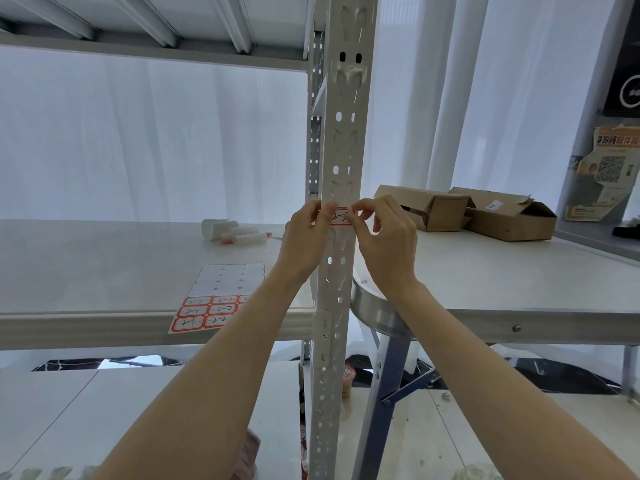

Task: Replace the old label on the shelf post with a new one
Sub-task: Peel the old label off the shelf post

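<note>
Both hands meet at the front face of the white perforated shelf post (341, 161), at the height of a red-bordered label (338, 216) with dark handwriting; the left hand (306, 237) comes in from the post's left side, its thumb and forefinger closed in a narrow pinch on the label's left edge; the right hand (388, 237) comes in from the right, fingers curled, fingertips pinched on the label's right edge; the label lies flat across the post between the two pinches, its middle showing; whether it is fully stuck down I cannot tell. On the shelf board (104, 265) left of the post lies a label sheet (214, 299), its upper rows bare, its lower rows holding red-bordered labels with writing, its near end overhanging the board's front edge; farther back rest white markers with red caps (242, 235) beside a rolled white paper (213, 226); to the right, on a table (502, 271), lie open cardboard boxes (467, 211), well apart from the hands.
</note>
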